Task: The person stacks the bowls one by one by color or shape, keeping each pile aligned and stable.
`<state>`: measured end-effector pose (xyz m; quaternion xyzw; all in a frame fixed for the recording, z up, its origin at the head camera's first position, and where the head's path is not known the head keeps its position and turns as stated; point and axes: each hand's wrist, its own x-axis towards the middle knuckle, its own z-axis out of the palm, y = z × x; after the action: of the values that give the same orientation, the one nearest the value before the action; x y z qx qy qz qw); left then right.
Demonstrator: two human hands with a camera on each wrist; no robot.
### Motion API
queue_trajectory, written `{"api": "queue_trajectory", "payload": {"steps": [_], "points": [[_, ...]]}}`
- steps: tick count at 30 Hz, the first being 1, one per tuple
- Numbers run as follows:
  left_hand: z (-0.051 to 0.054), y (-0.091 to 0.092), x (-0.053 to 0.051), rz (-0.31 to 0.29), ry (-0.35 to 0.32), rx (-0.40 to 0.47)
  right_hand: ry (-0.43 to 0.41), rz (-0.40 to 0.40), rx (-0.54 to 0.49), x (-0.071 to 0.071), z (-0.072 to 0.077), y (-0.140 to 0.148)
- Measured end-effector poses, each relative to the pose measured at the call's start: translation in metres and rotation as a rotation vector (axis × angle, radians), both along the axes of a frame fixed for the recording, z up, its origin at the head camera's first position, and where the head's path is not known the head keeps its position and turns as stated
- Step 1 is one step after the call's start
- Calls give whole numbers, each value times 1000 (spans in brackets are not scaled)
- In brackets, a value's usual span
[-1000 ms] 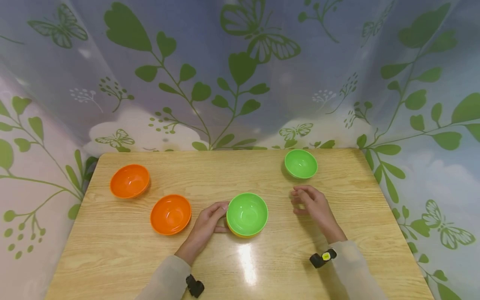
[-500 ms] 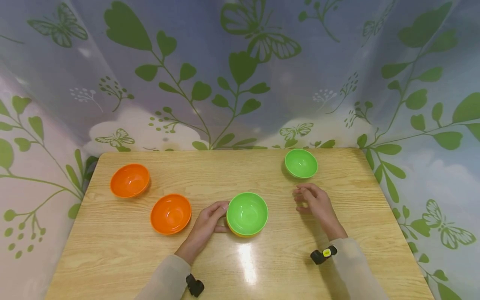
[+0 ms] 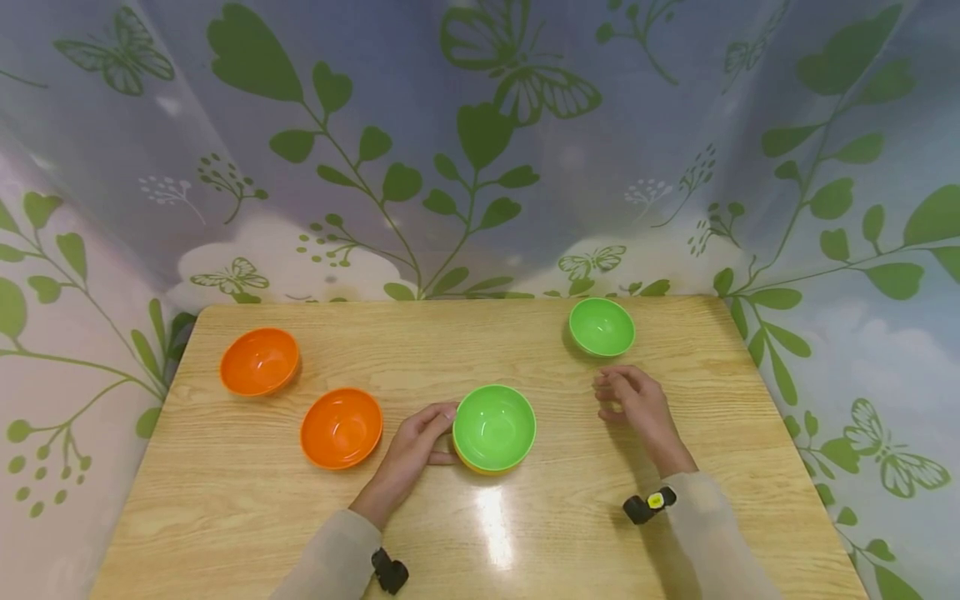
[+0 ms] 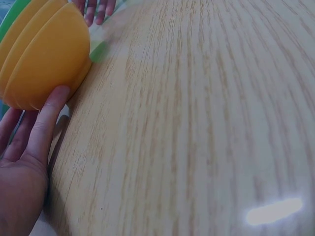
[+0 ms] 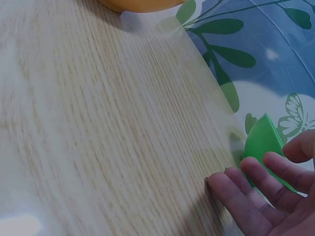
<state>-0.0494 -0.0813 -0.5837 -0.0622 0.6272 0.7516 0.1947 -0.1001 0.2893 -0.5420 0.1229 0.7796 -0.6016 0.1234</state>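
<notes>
Near the table's middle, in the head view, a light green bowl (image 3: 495,427) tops a stack. Below it, the left wrist view shows nested yellow-orange bowls (image 4: 51,46). My left hand (image 3: 411,446) touches the left side of this stack with extended fingers; one fingertip rests against the yellow wall in the left wrist view. My right hand (image 3: 637,408) hovers with loosely bent fingers and holds nothing. Just beyond it stands another green bowl (image 3: 602,327), apart from the fingers in the head view and partly hidden behind them in the right wrist view (image 5: 263,142).
Two orange bowls stand on the left: one (image 3: 260,362) near the back corner, the other (image 3: 342,428) close to my left hand. The wooden table (image 3: 225,500) ends at the back against a curtain (image 3: 525,208) printed with leaves and butterflies.
My right hand has drifted slightly to the right, away from the stack. The left hand, the stack and the other bowls stay where they were.
</notes>
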Motion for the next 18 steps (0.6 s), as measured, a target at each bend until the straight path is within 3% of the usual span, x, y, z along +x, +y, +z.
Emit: {"api": "queue_trajectory", "payload": {"steps": [18], "points": [[0, 0, 0, 5, -6, -5, -15, -99, 2, -10, 5, 7]]}}
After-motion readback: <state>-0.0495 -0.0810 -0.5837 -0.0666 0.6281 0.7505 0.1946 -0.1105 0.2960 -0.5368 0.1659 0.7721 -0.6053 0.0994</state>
